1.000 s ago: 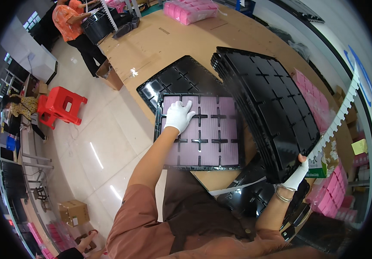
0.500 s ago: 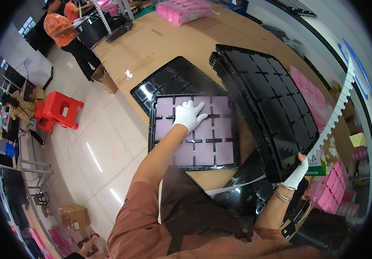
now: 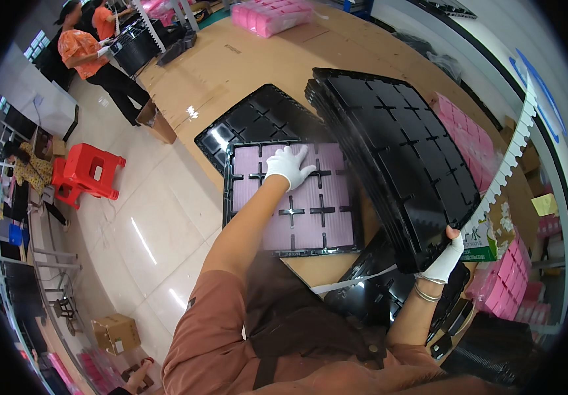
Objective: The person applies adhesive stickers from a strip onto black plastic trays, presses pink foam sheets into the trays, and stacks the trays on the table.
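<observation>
In a white glove, my left hand [image 3: 288, 166] lies on the pinkish-purple pads [image 3: 280, 230] in a black compartment tray [image 3: 228, 197], its fingers spread. My right hand [image 3: 443, 262], also gloved, grips the lower right corner of a thick stack of black trays [image 3: 415, 158]. The stack is tilted up on the right, leaning over the right side of the padded tray. Most of my right fingers are hidden beneath it; the thumb shows at the edge. Behind the padded tray, another black tray [image 3: 247, 112] lies askew on the cardboard-covered table [image 3: 231, 69].
Pink wrapped packs [image 3: 272, 16] sit at the table's far end, with more pink packs [image 3: 502, 280] at the right. A white toothed strip [image 3: 511, 158] curves along the right. Red stools [image 3: 96, 171] stand on the floor at left. A person in orange [image 3: 81, 49] works at the far left.
The tilted stack has shifted slightly left and my right hand has moved with it. My left hand stays on the pads. The whole view has shifted a little.
</observation>
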### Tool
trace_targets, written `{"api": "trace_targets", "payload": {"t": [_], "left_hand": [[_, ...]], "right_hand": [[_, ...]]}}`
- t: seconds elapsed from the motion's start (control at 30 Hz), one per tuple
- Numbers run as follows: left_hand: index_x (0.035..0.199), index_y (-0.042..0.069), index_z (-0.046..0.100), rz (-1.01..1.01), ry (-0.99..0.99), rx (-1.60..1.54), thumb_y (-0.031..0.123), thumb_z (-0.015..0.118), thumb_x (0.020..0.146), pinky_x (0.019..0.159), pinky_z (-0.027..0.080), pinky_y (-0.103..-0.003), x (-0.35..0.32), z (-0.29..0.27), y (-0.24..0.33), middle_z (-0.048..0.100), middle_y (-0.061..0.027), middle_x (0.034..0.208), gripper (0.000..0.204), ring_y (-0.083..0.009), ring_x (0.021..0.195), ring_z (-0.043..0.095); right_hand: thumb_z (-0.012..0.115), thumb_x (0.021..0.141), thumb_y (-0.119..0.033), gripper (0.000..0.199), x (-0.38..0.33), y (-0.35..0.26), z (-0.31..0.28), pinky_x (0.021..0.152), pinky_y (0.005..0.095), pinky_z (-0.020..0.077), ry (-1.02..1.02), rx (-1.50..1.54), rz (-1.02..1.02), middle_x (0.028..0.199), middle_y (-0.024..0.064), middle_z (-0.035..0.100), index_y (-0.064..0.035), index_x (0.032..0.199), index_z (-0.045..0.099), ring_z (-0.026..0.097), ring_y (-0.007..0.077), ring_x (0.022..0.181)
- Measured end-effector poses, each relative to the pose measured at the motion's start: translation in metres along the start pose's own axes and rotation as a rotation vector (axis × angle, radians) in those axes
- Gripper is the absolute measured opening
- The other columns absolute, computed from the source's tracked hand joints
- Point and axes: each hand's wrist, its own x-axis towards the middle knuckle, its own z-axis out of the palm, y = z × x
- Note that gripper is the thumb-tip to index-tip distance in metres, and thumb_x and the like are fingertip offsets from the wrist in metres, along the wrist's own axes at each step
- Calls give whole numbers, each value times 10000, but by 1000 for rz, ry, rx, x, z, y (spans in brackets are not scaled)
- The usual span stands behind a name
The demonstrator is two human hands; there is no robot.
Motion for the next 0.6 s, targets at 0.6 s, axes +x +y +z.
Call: {"api": "trace_targets", "payload": {"t": [0.6], "left_hand": [[1250,97,552,511,184,-315,450,680,782,968,391,-485,-154,33,-20,516,-167,1250,600,-369,1155,490]], "right_hand": [[575,707,-167,386,-9,-13,-15,855,372,537,34,12,-5,993,139,661,16,1046,602,656,287,910]]}}
